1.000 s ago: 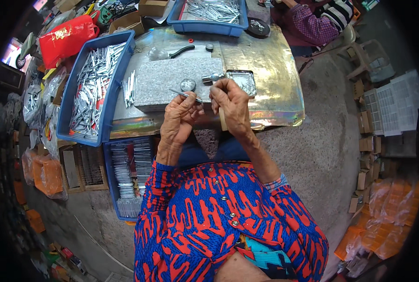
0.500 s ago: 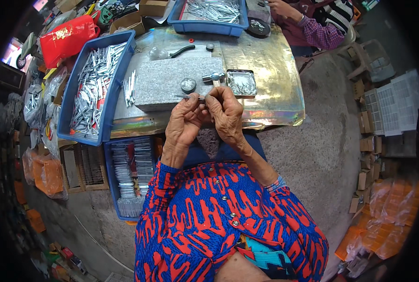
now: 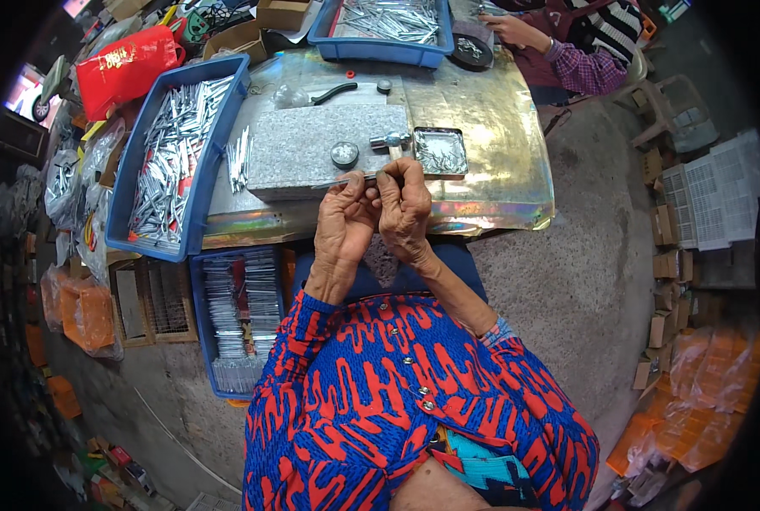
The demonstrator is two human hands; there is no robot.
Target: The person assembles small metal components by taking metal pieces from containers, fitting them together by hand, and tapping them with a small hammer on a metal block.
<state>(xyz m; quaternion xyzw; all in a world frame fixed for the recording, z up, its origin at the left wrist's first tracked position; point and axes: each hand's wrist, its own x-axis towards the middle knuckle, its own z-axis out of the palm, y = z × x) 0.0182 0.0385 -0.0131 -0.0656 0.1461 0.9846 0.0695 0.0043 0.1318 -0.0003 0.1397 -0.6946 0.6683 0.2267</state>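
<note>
My left hand (image 3: 343, 223) and my right hand (image 3: 404, 207) are held close together at the near edge of a grey stone slab (image 3: 303, 145). Between their fingertips they pinch a thin metal strip (image 3: 346, 180) that lies along the slab's front edge. Just beyond my right hand a small hammer (image 3: 391, 140) lies on the slab, next to a round metal piece (image 3: 344, 154). A small metal tray (image 3: 440, 152) of tiny parts sits to the right of the slab.
A blue crate (image 3: 171, 153) of metal strips stands at the left, another blue crate (image 3: 235, 315) lies lower by my left knee, a third (image 3: 380, 30) at the far side. A shiny sheet (image 3: 499, 153) covers the table. Another person's hand (image 3: 512, 30) works far right.
My hands have drawn back from the middle of the slab toward its near edge, staying together. The hammer now lies uncovered beyond my right hand.
</note>
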